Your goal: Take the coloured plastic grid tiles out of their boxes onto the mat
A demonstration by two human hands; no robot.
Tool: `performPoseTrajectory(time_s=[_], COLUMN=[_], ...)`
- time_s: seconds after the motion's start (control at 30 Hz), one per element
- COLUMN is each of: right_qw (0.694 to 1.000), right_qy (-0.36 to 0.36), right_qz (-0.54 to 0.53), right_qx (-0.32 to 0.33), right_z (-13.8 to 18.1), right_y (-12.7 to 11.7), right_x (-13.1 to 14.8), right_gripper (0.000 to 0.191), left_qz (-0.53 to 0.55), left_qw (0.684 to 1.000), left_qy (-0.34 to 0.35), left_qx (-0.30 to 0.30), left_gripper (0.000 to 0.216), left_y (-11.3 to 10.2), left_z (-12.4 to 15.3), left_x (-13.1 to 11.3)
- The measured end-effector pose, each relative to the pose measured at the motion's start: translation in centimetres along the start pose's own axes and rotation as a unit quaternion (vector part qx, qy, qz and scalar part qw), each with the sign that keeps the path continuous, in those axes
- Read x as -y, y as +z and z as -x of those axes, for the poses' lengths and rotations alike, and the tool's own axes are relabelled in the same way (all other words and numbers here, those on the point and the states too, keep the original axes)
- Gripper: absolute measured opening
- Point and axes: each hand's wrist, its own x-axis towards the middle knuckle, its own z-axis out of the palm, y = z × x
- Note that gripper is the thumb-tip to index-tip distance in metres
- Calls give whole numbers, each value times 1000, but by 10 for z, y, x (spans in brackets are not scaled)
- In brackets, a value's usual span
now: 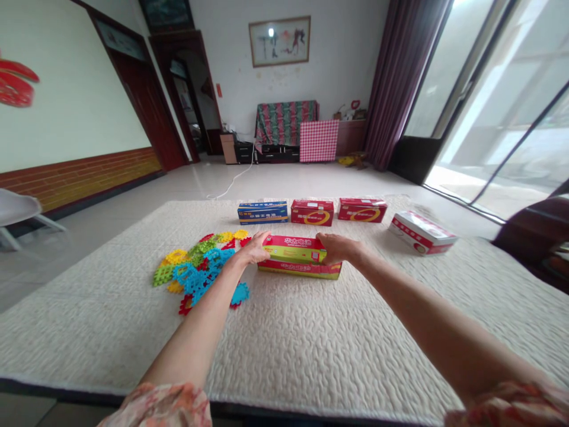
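A red and yellow-green battery box (293, 255) rests on the quilted cover in front of me, its long side facing me. My left hand (256, 249) grips its left end, thumb toward me. At the opposite end, my right hand (334, 246) is closed around the right upper edge, with some fingers hidden behind the box. Just left of my left hand and partly behind my forearm lies a pile of blue, green, yellow and red plastic building pieces (207, 264).
Beyond the held box stand a blue box (262, 213), a red box (312, 213) and another red box (362, 210). A white-and-red box (422, 232) sits at the right. The quilted cover (320, 338) spreads underneath; a dark chair (533, 237) borders it at right.
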Motion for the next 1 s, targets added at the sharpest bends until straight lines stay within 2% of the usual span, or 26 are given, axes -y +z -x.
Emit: performPoseTrajectory(time_s=[0.27, 0.43, 0.53, 0.63, 0.7, 0.8, 0.9, 1.0], right_qw=[1000, 998, 997, 989, 971, 927, 895, 869], right_qy=[-4, -23, -16, -7, 21, 113, 192, 251], right_qz=[1, -37, -67, -118, -179, -260, -286, -297], right_qx=[-28, -34, -46, -93, -157, -244, -283, -306], right_z=[2, 5, 7, 9, 9, 6, 1, -5], right_y=[3, -2, -9, -12, -9, 0, 9, 13], right_x=[2, -11, -22, -32, -37, -40, -40, -40], right_gripper=[56, 35, 30, 29, 30, 35, 46, 58], left_qz=[1, 9, 13, 32, 68, 97, 88, 85], left_qw=[999, 998, 998, 994, 983, 960, 959, 961], left_qy=[-36, -45, -43, -55, -93, -165, -183, -185], left_qx=[-28, -40, -52, -92, -144, -204, -199, -186], left_gripper=[83, 86, 87, 84, 76, 53, 31, 30], left_y=[7, 9, 8, 5, 2, -1, 1, 8], left_z=[0, 4, 7, 5, 1, -11, -26, -40], left_x=[-4, -4, -4, -6, -7, -8, -6, 0])
